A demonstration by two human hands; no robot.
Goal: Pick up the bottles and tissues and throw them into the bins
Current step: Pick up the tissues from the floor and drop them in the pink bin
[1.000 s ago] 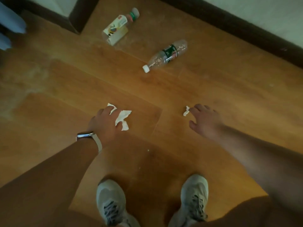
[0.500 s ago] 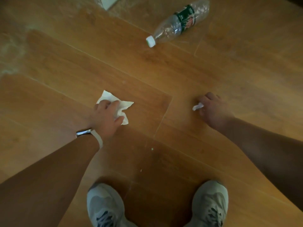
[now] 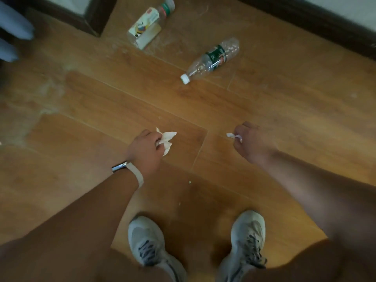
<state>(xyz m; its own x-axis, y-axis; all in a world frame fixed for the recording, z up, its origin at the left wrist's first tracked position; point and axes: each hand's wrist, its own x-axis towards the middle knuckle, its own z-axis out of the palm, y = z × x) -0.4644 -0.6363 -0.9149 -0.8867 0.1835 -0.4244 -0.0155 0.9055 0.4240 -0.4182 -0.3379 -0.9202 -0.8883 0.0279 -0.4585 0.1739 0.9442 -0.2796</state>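
**Tissues in both hands, bottles and bins to go**

Wood floor [image 3: 284, 102] fills the view, with a dark baseboard [image 3: 305, 15] along the far wall. The left hand [image 3: 145, 147] has its grip closed on a big tissue [image 3: 167, 140], and most of that tissue sticks out loose. The right hand [image 3: 251, 142] has its grip closed on a small tissue [image 3: 232, 135], held only by the fingertips.

The small tissue could slip out, because so little of it is pinched. The big one could tear or drop a piece if the hand opens a bit.

Two bottles lie on the floor farther away: a clear bottle [image 3: 211, 59] with a green label, and a white-label bottle [image 3: 147, 23] near the dark door frame [image 3: 97, 21]. They are round and could roll if bumped. Both hands are full, so I think the bottles must wait. No bins show here. Two grey shoes [image 3: 146, 239] stand well back, and nothing lies between the hands and the bottles.
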